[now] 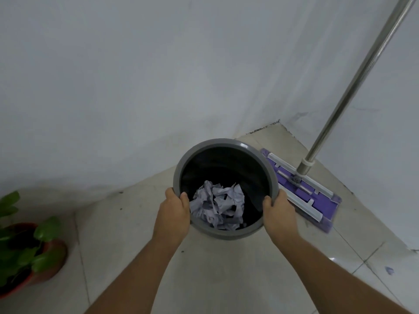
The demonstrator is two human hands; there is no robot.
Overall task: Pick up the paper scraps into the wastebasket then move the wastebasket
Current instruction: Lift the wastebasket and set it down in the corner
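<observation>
A round grey wastebasket (199,152) with a black liner sits in the middle of the view, close to the white wall corner. Crumpled white paper scraps (218,206) lie piled at its bottom. My left hand (174,211) grips the rim on the left side, thumb hooked inside. On the right side my right hand (280,211) grips the rim the same way. Whether the basket rests on the floor or is lifted cannot be told.
A flat mop with a purple head (301,186) and a metal pole (353,87) leans in the corner, right beside the basket. A potted green plant (27,250) stands at the lower left. A small bluish scrap (389,270) lies on the tile floor at the right.
</observation>
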